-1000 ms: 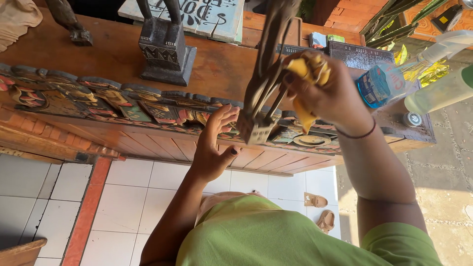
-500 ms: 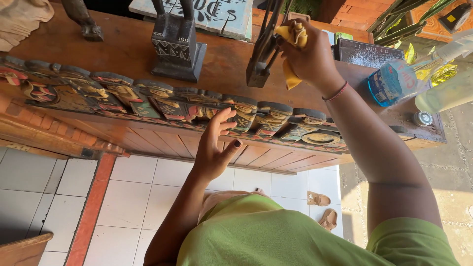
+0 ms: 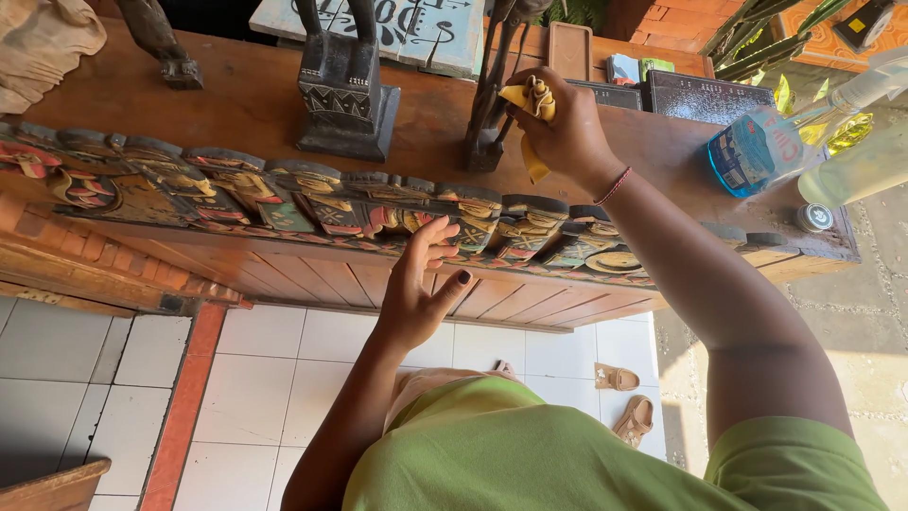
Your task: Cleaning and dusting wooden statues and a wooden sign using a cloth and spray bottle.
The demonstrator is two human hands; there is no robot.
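Nearest the camera, a green shirt [image 3: 530,454] is seen from above, with both bare arms reaching forward over a white tiled floor [image 3: 274,378], where a pair of sandals [image 3: 624,397] lies near the bench's front. The left hand [image 3: 421,284] is held open, fingers spread and slightly curled, just in front of the carved, painted front edge [image 3: 284,203] of the wooden bench [image 3: 227,104]; nothing is held in it, and whether its fingertips touch the carving cannot be told.

Farther on, the right hand [image 3: 558,123] is closed around a crumpled yellow cloth [image 3: 532,104], which is pressed against a slender dark wooden figure [image 3: 492,104]. The figure stands upright on the bench top with its small square base set down on the wood, just left of the right hand; its upper part runs out of view at the top. A red cord is worn on the right wrist.

To the left of the slender figure, well apart from it, a larger dark carved statue [image 3: 345,95] stands on a patterned block base, and another dark statue foot [image 3: 165,57] is seen farther left. To the right, a clear plastic bottle with a blue label [image 3: 757,156] lies tilted on the bench, beside a small round cap [image 3: 813,218]. At the back, a pale painted board [image 3: 416,28] and a dark patterned panel [image 3: 709,95] rest along the far side.
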